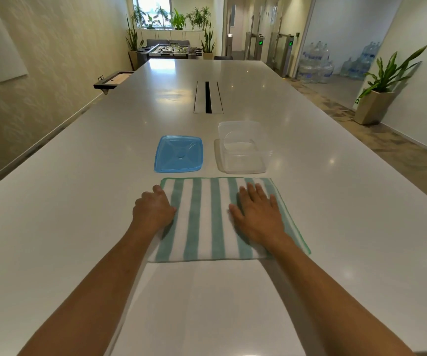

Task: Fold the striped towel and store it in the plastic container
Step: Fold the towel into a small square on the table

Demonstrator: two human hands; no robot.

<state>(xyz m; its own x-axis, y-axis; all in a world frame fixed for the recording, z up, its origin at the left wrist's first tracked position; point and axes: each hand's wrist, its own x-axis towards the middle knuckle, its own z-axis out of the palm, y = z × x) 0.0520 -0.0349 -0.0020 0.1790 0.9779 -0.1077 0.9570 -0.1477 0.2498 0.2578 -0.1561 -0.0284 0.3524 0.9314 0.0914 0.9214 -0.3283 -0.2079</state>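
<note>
The green-and-white striped towel (207, 222) lies flat on the white table (66, 201) in front of me. My left hand (153, 209) sits at the towel's left edge with its fingers curled around that edge. My right hand (257, 214) lies flat on the right part of the towel, fingers straight and spread. Just beyond the towel stands the clear plastic container (242, 150), open and with nothing inside. Its blue lid (179, 154) lies flat to the container's left.
A cable slot (208, 97) runs along the table's middle, beyond the container. Potted plants (379, 88), water bottles (317, 62) and a foosball table (168, 50) stand far off around the room.
</note>
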